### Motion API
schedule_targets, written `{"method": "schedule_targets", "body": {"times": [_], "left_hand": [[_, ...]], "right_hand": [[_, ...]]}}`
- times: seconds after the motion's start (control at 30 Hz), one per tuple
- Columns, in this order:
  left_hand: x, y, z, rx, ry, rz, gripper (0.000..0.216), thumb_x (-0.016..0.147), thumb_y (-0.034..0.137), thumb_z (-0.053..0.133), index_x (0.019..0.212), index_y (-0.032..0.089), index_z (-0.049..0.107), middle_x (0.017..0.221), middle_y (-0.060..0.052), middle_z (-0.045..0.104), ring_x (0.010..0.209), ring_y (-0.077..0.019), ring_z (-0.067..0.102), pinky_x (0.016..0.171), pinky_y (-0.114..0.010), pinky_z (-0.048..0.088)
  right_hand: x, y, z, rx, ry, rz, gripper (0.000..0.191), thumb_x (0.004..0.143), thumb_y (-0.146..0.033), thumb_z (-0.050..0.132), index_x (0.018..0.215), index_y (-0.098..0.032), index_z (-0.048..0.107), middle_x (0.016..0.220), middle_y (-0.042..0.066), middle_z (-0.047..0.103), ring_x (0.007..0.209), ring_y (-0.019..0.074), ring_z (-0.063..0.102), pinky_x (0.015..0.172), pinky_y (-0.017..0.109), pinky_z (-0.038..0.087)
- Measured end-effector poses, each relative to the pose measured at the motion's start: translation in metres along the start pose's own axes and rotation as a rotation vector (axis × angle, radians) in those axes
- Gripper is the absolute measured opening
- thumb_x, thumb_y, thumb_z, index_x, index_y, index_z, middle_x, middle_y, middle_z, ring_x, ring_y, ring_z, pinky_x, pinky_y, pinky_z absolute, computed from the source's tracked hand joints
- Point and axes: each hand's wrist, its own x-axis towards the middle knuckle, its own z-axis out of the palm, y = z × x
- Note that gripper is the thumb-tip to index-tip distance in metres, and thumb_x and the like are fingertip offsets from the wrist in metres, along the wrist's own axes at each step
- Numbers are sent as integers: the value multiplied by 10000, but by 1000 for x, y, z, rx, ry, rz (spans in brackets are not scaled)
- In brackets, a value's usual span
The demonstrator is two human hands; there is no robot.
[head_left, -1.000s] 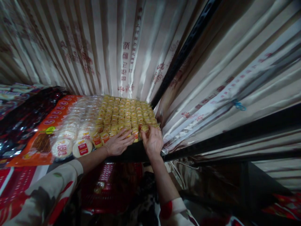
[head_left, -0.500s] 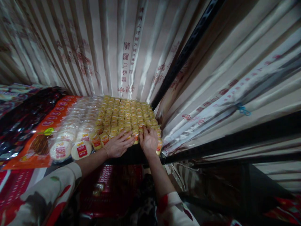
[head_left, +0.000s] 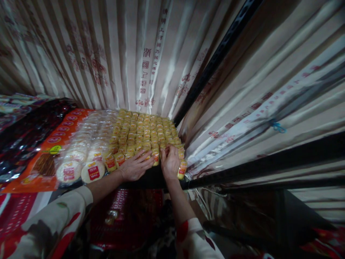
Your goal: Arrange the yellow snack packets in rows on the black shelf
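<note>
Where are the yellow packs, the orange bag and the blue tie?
Yellow packs (head_left: 147, 131): head view, middle of the rows.
Orange bag (head_left: 46, 149): head view, its printed front.
Blue tie (head_left: 277, 126): head view, on its loop.

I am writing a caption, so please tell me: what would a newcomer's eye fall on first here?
Probably the block of small yellow packages, lined up in tight rows at the centre, with the left hand and right hand at its near edge. Next come the bright orange bag farther left, beyond the wrapped white discs, and the pleated curtain rising behind.
</note>
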Motion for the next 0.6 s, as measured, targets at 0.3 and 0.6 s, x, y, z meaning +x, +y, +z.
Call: {"method": "schedule_targets", "body": {"times": [0.3, 0.6], "left_hand": [[0, 0, 2, -15, -22, -8, 474, 832, 268, 464, 1296, 177, 440, 1394, -35, 417, 1332, -270, 263, 1122, -457, 160], [-1, 1, 1, -12, 4, -4, 473, 826, 252, 472, 1291, 173, 446, 1377, -40, 441, 1328, -270, 274, 1121, -455, 160]], "right_hand": [[-10, -1, -11, 0, -59, -33, 280, 876, -304, 472, 1109, -153, 511, 1141, 132, 512, 979, 218, 534, 764, 321, 453], [-17, 3, -10, 37, -34, -60, 241, 877, -214, 432, 1044, -147, 592, 1082, 125, 547, 1009, 202, 525, 854, 334, 441]]}}
